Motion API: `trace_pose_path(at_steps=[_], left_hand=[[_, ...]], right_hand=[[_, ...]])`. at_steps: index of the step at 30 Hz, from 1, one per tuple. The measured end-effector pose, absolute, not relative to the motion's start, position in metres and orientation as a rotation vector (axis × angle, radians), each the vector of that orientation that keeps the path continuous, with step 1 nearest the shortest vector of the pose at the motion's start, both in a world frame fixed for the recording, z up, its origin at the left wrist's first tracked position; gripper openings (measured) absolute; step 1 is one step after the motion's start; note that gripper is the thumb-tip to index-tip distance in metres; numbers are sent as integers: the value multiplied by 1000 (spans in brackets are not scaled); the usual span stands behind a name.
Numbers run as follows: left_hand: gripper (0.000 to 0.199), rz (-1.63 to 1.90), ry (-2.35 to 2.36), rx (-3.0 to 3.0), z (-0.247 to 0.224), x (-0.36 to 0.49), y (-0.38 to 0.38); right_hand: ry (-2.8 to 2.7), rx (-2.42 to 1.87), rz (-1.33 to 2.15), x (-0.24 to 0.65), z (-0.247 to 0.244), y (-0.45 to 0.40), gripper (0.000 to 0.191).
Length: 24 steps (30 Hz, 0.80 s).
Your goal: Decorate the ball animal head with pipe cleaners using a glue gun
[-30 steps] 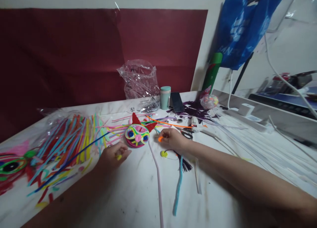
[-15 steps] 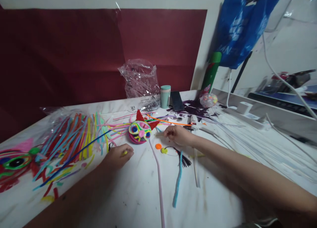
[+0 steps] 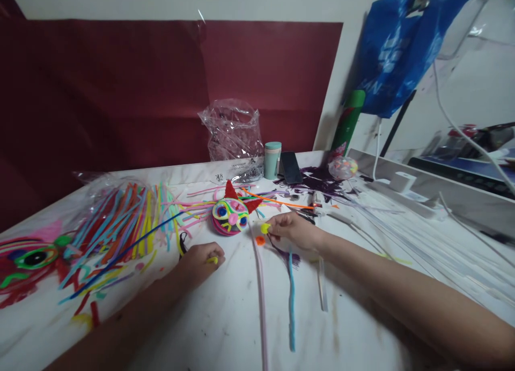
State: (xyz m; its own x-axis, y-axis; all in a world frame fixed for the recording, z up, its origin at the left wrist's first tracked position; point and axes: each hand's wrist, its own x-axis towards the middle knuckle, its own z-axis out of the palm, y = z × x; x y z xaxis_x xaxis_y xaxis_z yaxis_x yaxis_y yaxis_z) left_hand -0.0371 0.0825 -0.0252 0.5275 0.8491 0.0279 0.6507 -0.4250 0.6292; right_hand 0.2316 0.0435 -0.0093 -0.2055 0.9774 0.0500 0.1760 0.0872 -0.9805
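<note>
Dark red sheeting (image 3: 140,92), perhaps paper, partly covers the pale wall (image 3: 281,6) behind a marbled table (image 3: 225,317).

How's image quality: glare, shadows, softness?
Head view: dim, uneven light, with glints on the clear bag; head view: dark shadow on the table below the right arm; head view: wide-angle stretch toward the edges; head view: yellow bit in the right hand too soft for detail.

2 bare arms (image 3: 374,271) extend forward; right grip (image 3: 293,230) pinched, left grip (image 3: 203,259) seemingly curled
</note>
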Motion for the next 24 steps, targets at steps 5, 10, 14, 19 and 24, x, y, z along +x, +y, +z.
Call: trace_pose_path(at_steps=[5,10,14,19,24], left_hand=[[24,449,1190,2267,-28,-37,84],[24,440,1203,2280,-29,-38,82],[23,446,1203,2282,-26,-38,81],[20,454,1209,2242,-25,-38,82],[24,581,1067,2260,-4,-17,64]], right_hand=[[-1378,-1032,1262,231,17,41,30],[-1126,-796,1218,241,40,36,18],[-1020,-788,1036,260,56,41,16],[-972,-834,961,277,63,46,18],[-1075,-888,1216,251,44,45,24]])
